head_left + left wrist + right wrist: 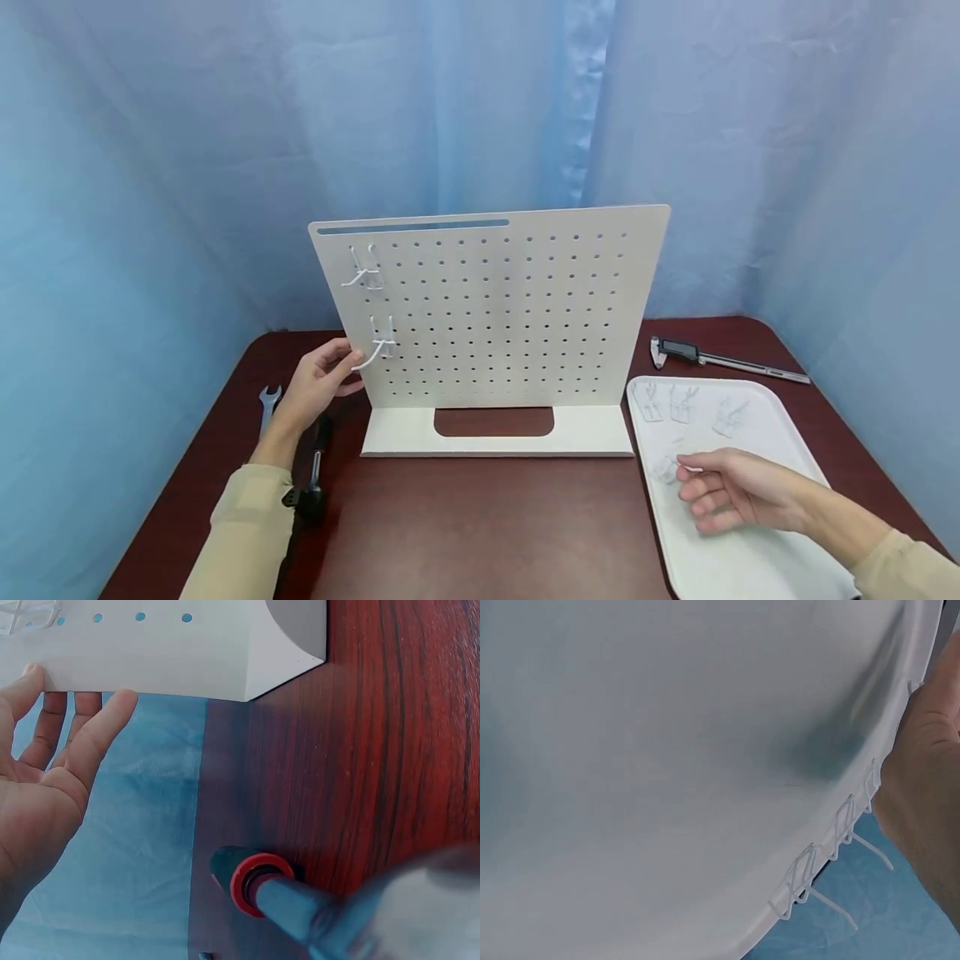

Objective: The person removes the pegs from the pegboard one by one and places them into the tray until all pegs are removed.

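Before pale-blue curtains [315,117], a dark wood-grain table [480,517] bears a white pegboard [497,312], standing, long axis crosswise, holed face toward the person; the left hand [318,383] grips its left edge. Right of it, a white tray [720,571] holds three wire hooks [682,407] at its far end; the right hand [742,492] pinches a fourth hook [666,472].

Pegboard [497,312], hooks [371,359] and tray [712,567] are white, the grained table [480,525] reddish-brown.
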